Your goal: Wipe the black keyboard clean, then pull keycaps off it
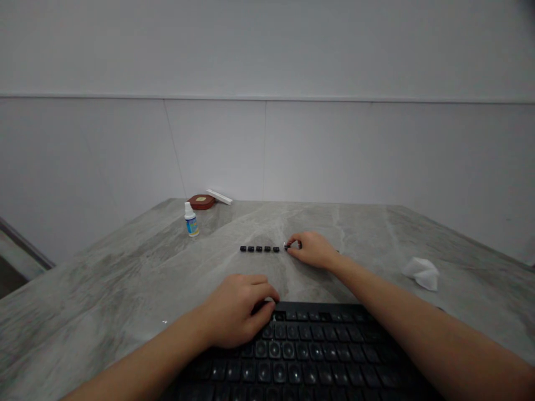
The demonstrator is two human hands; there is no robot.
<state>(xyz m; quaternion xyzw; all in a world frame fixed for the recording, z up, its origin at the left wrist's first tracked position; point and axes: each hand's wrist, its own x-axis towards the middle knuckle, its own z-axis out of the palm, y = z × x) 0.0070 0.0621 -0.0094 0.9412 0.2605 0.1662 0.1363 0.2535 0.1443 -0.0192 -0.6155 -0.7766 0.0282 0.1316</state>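
Note:
A black keyboard lies at the bottom of the view. My left hand rests on its far left part, with the fingers curled over the back edge and the thumb on the top keys. Gaps show in the keyboard's top row, where dark sockets are bare. Beyond it, several small black keycaps stand in a row on the table. At the right end of that row, my right hand pinches another keycap between thumb and forefinger, at or just over the tabletop.
The grey marbled table reaches back to a white wall. A white spray bottle with a blue label stands at the back left. Behind it are a reddish-brown case and a white strip. A crumpled white tissue lies right of my right forearm.

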